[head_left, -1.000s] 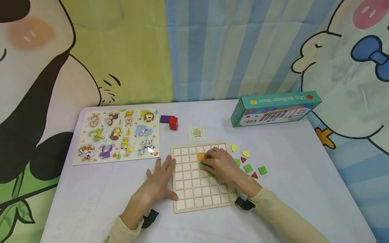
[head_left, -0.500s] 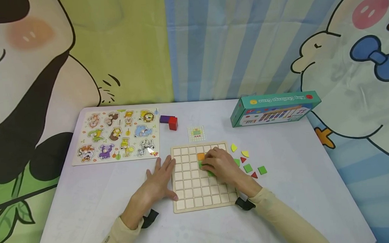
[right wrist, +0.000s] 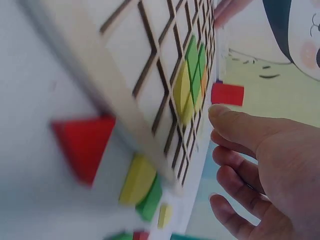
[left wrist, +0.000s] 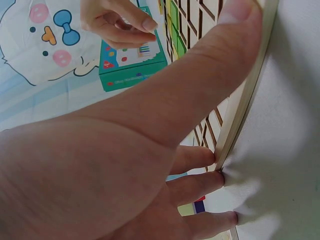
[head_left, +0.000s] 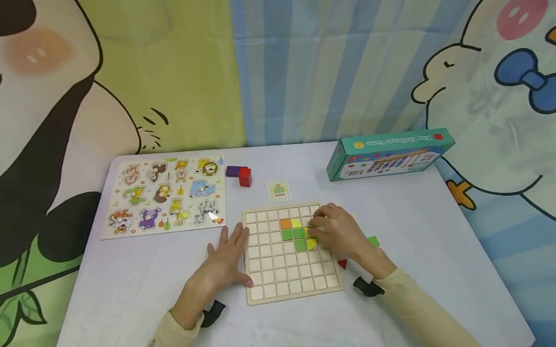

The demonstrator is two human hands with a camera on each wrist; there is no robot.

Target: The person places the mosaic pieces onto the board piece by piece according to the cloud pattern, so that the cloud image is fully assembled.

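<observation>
Grip of the right hand (head_left: 339,230): released; the right wrist view shows thumb and fingers loosely curled with nothing between them. Fingertips hang over the right part of the grid board (head_left: 295,287), beside the yellow pieces (head_left: 311,243); whether they touch one cannot be confirmed. Left hand (head_left: 225,256): grasps nothing, fingers spread along the board's left edge, thumb on the rim. Judged purpose: to keep the board from sliding.

Board lies flat on the worktop (head_left: 441,228) between the hands, presumably so that both reach it easily. Seated in its cells, adjoining in one cluster: an orange square (head_left: 285,224), three green squares (head_left: 298,233) and the yellow pieces. Loose pieces (right wrist: 137,180), among them a red triangle (right wrist: 85,145) and a green piece (head_left: 373,241), lie off the right edge, a placement that appears to suit the right hand. Pattern card (head_left: 278,192) lies just beyond the far edge, apparently so that neither hand covers it. Box (head_left: 390,154) and animal puzzle (head_left: 164,205) sit further off, seemingly out of the work's way.
</observation>
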